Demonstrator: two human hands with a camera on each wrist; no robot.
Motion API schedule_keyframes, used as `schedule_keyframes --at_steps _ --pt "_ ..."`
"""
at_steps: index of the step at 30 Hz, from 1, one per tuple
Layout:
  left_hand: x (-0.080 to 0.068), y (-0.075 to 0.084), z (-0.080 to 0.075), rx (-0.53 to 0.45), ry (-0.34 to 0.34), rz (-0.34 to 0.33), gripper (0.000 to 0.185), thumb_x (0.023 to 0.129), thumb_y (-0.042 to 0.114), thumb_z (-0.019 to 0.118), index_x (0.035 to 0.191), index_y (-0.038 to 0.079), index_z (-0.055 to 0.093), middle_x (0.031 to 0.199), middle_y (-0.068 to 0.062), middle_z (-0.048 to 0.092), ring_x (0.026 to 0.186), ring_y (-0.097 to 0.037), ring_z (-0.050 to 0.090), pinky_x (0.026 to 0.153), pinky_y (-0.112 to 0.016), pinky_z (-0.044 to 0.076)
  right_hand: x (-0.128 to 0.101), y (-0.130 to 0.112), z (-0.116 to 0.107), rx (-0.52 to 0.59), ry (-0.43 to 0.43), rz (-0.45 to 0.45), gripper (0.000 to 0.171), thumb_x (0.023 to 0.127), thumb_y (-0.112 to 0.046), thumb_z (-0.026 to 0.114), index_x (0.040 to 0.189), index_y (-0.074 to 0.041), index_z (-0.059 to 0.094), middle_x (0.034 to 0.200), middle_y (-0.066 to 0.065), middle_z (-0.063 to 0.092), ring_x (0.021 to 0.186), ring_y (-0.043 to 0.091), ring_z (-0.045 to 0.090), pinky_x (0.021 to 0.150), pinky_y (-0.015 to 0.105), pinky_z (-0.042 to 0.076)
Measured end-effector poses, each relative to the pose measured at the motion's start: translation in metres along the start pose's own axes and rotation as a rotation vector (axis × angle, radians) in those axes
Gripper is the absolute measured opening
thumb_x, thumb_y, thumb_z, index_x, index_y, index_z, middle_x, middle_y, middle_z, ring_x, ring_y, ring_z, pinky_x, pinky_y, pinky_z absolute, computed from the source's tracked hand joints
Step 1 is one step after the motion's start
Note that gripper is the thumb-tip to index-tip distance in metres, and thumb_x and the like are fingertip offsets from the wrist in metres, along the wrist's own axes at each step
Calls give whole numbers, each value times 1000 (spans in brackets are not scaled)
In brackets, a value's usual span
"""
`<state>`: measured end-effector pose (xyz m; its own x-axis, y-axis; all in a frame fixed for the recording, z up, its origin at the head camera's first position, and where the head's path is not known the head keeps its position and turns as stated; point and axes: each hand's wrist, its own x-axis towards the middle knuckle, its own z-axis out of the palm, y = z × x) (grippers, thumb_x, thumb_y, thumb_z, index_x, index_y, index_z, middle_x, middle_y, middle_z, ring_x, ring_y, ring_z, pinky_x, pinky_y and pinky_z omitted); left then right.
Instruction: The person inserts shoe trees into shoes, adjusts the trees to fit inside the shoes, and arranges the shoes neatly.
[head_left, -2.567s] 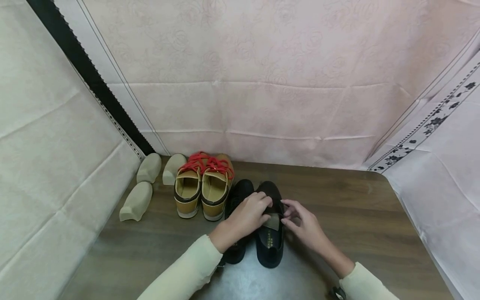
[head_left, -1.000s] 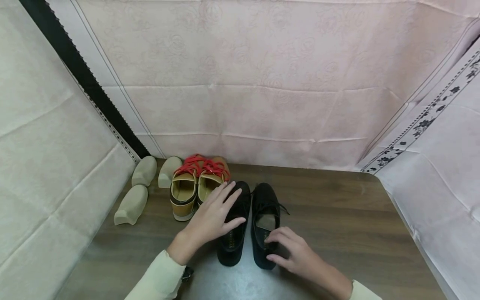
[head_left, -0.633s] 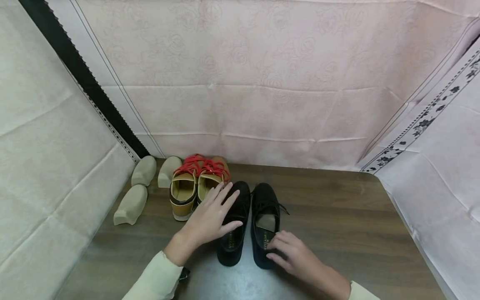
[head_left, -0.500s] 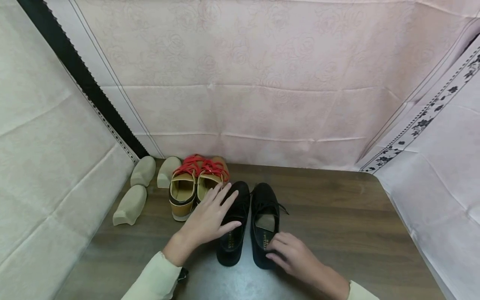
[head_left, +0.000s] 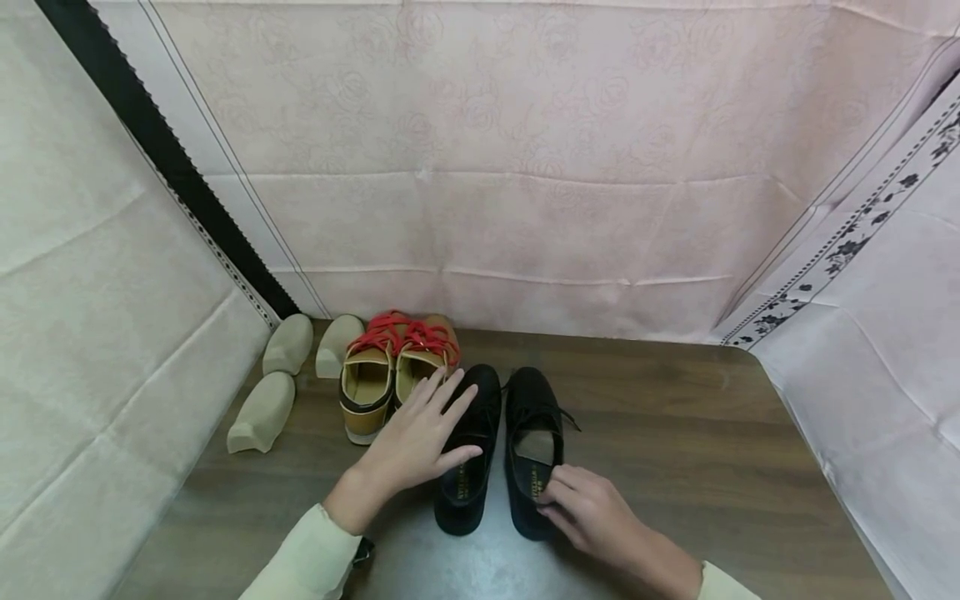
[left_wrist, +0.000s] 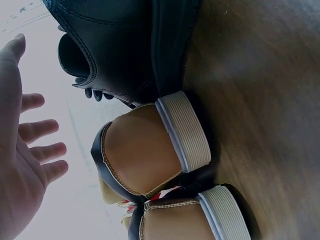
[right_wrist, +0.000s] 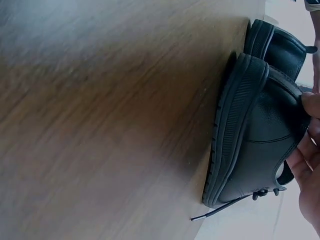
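- Head view: left hand (head_left: 415, 440) lies with fingers spread and straight over the left black shoe (head_left: 468, 450), as it did half a second ago; the right hand (head_left: 592, 514) has crept a little nearer the heel of the right black shoe (head_left: 531, 442), its fingers curled on the rim there. Both black shoes stand side by side on the wooden table (head_left: 675, 433), just right of the tan shoes with red laces (head_left: 393, 375). Three pale shoe inserts (head_left: 281, 375) lie left of the tan shoes.
- Left wrist view: the left hand (left_wrist: 22, 165) is released, fingers straight and apart, gripping nothing and, seen from here, clear of the leather. Only this view shows the tan shoes' ribbed white heels (left_wrist: 184, 132) touching the black shoe's sole (left_wrist: 167, 45).
- Right wrist view: the right hand's fingers (right_wrist: 309, 132) pinch the black shoe's collar; its treaded sole and a loose lace end (right_wrist: 210, 214) on the table show only here.
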<state>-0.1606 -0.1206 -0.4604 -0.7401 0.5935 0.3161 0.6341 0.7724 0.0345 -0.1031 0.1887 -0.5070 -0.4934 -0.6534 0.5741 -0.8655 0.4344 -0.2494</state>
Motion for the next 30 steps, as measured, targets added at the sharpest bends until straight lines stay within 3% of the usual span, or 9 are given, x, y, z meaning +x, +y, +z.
schedule_keyframes --at_steps 16,30 --pt "7 9 0 16 -57 10 80 99 68 52 159 16 41 166 -16 34 156 -38 27 122 -55 31 -10 8 -11 9 -28 41 28 77 -6 84 96 -19 69 95 -10 65 83 1 62 79 11 51" --pt "20 20 1 28 -75 38 80 98 66 55 158 15 42 166 -17 34 154 -39 31 120 -57 34 -19 20 -20 -34 5 15 26 75 -6 83 93 -16 68 93 -8 65 79 3 62 75 11 52"
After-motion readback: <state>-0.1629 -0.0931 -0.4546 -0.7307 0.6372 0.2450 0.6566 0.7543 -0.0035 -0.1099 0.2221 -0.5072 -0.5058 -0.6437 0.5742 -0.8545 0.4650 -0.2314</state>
